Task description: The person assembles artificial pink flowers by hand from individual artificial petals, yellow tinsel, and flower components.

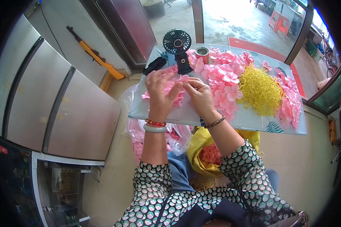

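Over the near left part of the table, my left hand is raised with its fingers apart, close to a pink flower. My right hand has its thumb and fingers pinched at that flower's edge. Below and behind the left hand lie more pink petals. To the right of the hands is a large heap of pink flowers. Beside it sits a pile of yellow stamens, with further pink flowers at the table's right end.
A black fan stands at the table's back left, near a black object and an open can. Plastic bags and a yellow sack hang below the front edge. A fridge is at left.
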### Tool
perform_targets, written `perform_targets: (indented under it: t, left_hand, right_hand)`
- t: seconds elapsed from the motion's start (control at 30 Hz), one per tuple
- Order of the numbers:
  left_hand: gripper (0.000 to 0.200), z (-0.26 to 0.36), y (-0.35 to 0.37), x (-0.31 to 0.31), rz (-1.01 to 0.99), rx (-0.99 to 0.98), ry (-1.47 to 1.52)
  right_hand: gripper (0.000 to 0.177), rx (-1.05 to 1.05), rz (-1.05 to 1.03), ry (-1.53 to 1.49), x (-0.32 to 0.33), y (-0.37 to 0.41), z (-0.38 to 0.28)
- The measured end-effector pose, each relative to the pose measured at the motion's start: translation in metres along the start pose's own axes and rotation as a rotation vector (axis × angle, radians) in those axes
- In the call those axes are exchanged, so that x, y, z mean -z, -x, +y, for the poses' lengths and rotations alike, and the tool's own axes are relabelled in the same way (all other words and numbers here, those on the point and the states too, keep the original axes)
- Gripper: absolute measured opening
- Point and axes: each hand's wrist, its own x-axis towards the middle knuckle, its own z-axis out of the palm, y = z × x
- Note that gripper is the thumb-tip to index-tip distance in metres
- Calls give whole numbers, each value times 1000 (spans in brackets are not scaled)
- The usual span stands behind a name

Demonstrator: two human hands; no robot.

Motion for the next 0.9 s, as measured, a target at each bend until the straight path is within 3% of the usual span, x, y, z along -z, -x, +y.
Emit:
perform_targets:
  t: [0.03,0.17,0.33,0.47,0.53,0.63,0.73,0.9]
  left_hand:
    - [23,1,-1,-1,-40,-59,44]
    - [16,1,7,-6,21,123,175]
    - [21,-1,10,-2,36,379,273]
    - [21,-2,10,-2,8,342,104]
    - [22,3,6,-5,98,272,66]
    - [20,6,1,0,3,112,90]
    - [18,0,5,-6,3,120,150]
    - [19,-4,10,-3,28,320,291]
  right_hand:
    - [20,1,-16,-8,-1,1,-1]
    - [20,-76,-42,-9,-1,2,-9]
    - [19,9,-60,-19,-2,2,0]
    - [18,-172,40,-97,-1,4,-11]
    - [18,-164,30,-99,0,4,-10]
    - [18,-158,-3,-88,1,3,-6]
    - [18,-126,-15,-93,0,2,-3]
    - [18,-128,-14,-206,-7,5,-14]
